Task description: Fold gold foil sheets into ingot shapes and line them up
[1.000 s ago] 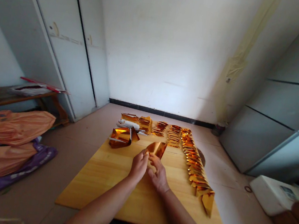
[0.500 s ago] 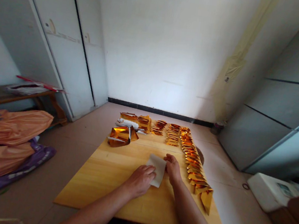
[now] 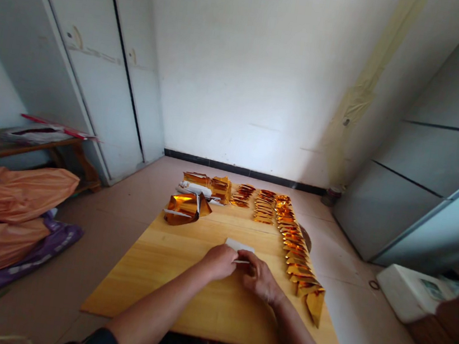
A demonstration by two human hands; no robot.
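Observation:
A small pale sheet of paper lies on the wooden board, its near part raised between my hands. My left hand is closed at the sheet's left side, fingers curled on its near edge. From the right, my right hand pinches the same edge, fingertips almost meeting those of the left. My hands cover much of the paper. Along the board's right side runs a long row of folded gold foil paper pieces. A shorter row of folded gold pieces stands beside it.
A loose stack of gold foil sheets sits at the board's far left corner, with a white roll behind it. Orange plastic bags lie on the floor at left; a white box is at right.
The paper lay flat with its near end toward me; that end is now lifted and folded away. My right hand came nearer and leftward, and my left hand shifted slightly away from me.

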